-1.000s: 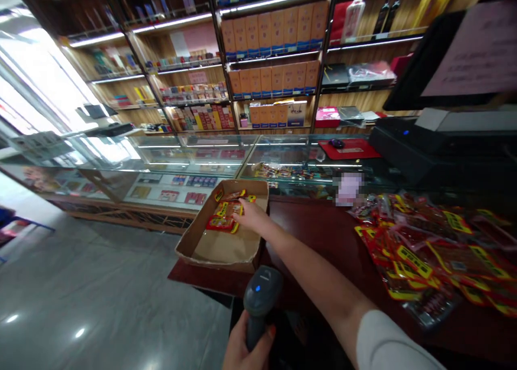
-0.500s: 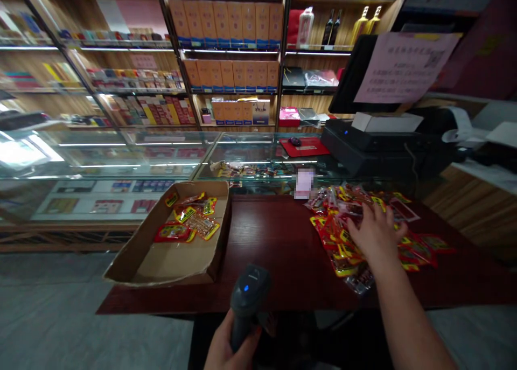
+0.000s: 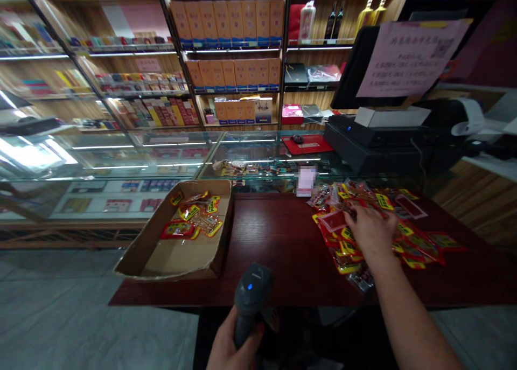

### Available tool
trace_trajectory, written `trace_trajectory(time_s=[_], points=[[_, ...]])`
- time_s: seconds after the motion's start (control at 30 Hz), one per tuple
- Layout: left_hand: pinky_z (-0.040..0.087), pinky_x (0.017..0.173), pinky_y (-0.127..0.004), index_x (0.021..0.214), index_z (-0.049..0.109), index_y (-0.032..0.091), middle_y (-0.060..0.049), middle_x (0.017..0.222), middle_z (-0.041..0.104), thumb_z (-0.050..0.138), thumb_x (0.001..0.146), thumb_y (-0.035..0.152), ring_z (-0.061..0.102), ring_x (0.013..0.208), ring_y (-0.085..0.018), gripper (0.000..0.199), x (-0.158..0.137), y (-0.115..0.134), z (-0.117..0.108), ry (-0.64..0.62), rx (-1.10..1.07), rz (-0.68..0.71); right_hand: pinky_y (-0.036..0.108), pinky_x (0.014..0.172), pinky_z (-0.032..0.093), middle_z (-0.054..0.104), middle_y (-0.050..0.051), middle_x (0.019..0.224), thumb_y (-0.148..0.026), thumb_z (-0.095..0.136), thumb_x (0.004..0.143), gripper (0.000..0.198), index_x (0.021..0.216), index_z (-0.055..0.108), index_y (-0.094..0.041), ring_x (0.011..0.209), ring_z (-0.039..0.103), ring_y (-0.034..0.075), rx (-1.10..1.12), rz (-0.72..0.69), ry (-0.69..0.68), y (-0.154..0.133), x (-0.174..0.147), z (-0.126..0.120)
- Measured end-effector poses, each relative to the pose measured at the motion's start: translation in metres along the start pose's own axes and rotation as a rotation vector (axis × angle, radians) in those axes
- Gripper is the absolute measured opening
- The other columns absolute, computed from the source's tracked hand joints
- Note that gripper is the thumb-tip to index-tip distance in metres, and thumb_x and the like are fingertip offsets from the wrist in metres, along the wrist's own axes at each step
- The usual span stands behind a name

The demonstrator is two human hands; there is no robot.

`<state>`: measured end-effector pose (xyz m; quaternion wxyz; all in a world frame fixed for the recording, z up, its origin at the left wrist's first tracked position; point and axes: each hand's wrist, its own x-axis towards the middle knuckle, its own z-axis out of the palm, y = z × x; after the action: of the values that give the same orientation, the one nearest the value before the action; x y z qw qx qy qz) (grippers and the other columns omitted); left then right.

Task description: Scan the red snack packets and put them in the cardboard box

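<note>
A dark handheld barcode scanner [image 3: 253, 288] with a lit blue light is gripped by its handle in my left hand [image 3: 234, 340], in front of the counter's near edge. Over on the right, my right hand [image 3: 374, 232] reaches into a loose pile of red and yellow snack packets [image 3: 349, 251]. Its fingers are curled down, thumb and fingertips closed at a red packet with a clear border [image 3: 334, 220]; the fingertips are partly hidden. To the left, an open cardboard box [image 3: 177, 262] holds several similar packets [image 3: 194, 216].
The dark red wooden counter [image 3: 266, 235] carries the box and pile. Behind it is a glass display case [image 3: 258, 157] with a blurred white card [image 3: 306, 180] at its edge. A monitor [image 3: 355, 71] with a paper sign stands back right; shelves line the wall.
My right hand has moved slightly left, and its spread fingers have curled down onto the packets. A red clear-bordered packet now shows beside the thumb. The scanner stays in my left hand.
</note>
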<state>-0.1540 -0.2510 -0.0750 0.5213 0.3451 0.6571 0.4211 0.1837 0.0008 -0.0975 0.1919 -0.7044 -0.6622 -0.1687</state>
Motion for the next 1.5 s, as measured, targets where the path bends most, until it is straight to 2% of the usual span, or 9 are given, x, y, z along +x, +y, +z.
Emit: trace_trajectory(time_s=[0.1, 0.27, 0.33, 0.47, 0.63, 0.73, 0.9, 1.17, 1.5], points=[[0.032, 0.048, -0.022, 0.102, 0.071, 0.017, 0.01, 0.05, 0.046, 0.083, 0.076, 0.058, 0.041, 0.046, -0.011, 0.05, 0.001, -0.007, -0.001, -0.005, -0.011, 0.005, 0.049, 0.106, 0.029, 0.077, 0.01, 0.087, -0.035, 0.036, 0.105, 0.041, 0.099, 0.073, -0.019, 0.092, 0.064, 0.027, 0.054, -0.007, 0.107, -0.004, 0.003, -0.006], [0.035, 0.047, -0.022, 0.101, 0.07, 0.017, 0.009, 0.054, 0.047, 0.082, 0.077, 0.056, 0.044, 0.047, -0.012, 0.047, 0.003, -0.012, -0.004, -0.012, -0.022, 0.0, 0.04, 0.091, 0.044, 0.078, 0.017, 0.109, -0.045, 0.037, 0.104, 0.047, 0.115, 0.074, -0.017, 0.097, 0.068, 0.029, 0.43, 0.142, 0.124, -0.042, -0.01, -0.028], [0.035, 0.046, -0.021, 0.106, 0.068, 0.016, 0.009, 0.056, 0.047, 0.08, 0.078, 0.055, 0.043, 0.046, -0.011, 0.049, 0.003, -0.013, -0.004, -0.033, -0.009, -0.006, 0.039, 0.086, 0.049, 0.079, 0.016, 0.107, -0.053, 0.042, 0.1, 0.049, 0.114, 0.074, -0.019, 0.097, 0.07, 0.03, 0.722, 0.22, -0.012, -0.069, -0.024, -0.029], [0.035, 0.046, -0.02, 0.112, 0.066, 0.015, 0.01, 0.059, 0.046, 0.076, 0.082, 0.05, 0.041, 0.047, -0.01, 0.048, 0.002, -0.014, -0.005, -0.019, 0.016, 0.024, 0.041, 0.075, 0.058, 0.081, 0.009, 0.099, -0.063, 0.062, 0.086, 0.05, 0.112, 0.076, -0.023, 0.081, 0.073, 0.028, 1.311, 0.368, -0.505, -0.12, -0.057, -0.016], [0.038, 0.046, -0.021, 0.118, 0.065, 0.016, 0.009, 0.062, 0.048, 0.076, 0.083, 0.045, 0.044, 0.048, -0.011, 0.047, 0.001, -0.016, -0.013, -0.022, 0.046, 0.039, 0.038, 0.076, 0.061, 0.082, 0.003, 0.104, -0.049, 0.092, 0.064, 0.054, 0.111, 0.075, -0.027, 0.086, 0.077, 0.025, 1.819, 0.588, -0.844, -0.145, -0.087, -0.01], [0.04, 0.046, -0.021, 0.117, 0.067, 0.016, 0.008, 0.063, 0.05, 0.078, 0.082, 0.045, 0.045, 0.049, -0.011, 0.046, 0.001, -0.014, -0.014, -0.026, 0.029, 0.041, 0.033, 0.075, 0.061, 0.082, 0.002, 0.105, -0.044, 0.094, 0.064, 0.05, 0.106, 0.076, -0.026, 0.091, 0.078, 0.022, 1.964, 0.716, -0.812, -0.151, -0.096, -0.009], [0.037, 0.048, -0.021, 0.12, 0.068, 0.015, 0.009, 0.06, 0.048, 0.076, 0.084, 0.042, 0.045, 0.049, -0.011, 0.045, -0.002, -0.011, -0.005, -0.019, 0.016, 0.034, 0.024, 0.072, 0.062, 0.08, -0.006, 0.091, -0.029, 0.098, 0.058, 0.041, 0.09, 0.073, -0.027, 0.081, 0.075, 0.013, 2.027, 0.926, -0.565, -0.165, -0.108, 0.001], [0.033, 0.046, -0.02, 0.108, 0.066, 0.016, 0.01, 0.059, 0.046, 0.074, 0.083, 0.039, 0.039, 0.047, -0.009, 0.035, -0.002, -0.005, 0.002, -0.001, -0.032, 0.052, 0.041, 0.099, 0.062, 0.08, -0.006, 0.095, -0.024, 0.094, 0.063, 0.035, 0.091, 0.073, -0.028, 0.098, 0.076, 0.017, 2.203, 0.996, -0.387, -0.198, -0.134, 0.003], [0.033, 0.047, -0.019, 0.099, 0.065, 0.017, 0.01, 0.056, 0.047, 0.077, 0.082, 0.055, 0.039, 0.046, -0.008, 0.043, -0.002, -0.008, 0.002, 0.019, -0.047, 0.057, 0.045, 0.103, 0.062, 0.081, -0.003, 0.096, -0.023, 0.091, 0.063, 0.033, 0.092, 0.076, -0.029, 0.102, 0.075, 0.021, 2.181, 0.995, -0.322, -0.206, -0.132, 0.017]])
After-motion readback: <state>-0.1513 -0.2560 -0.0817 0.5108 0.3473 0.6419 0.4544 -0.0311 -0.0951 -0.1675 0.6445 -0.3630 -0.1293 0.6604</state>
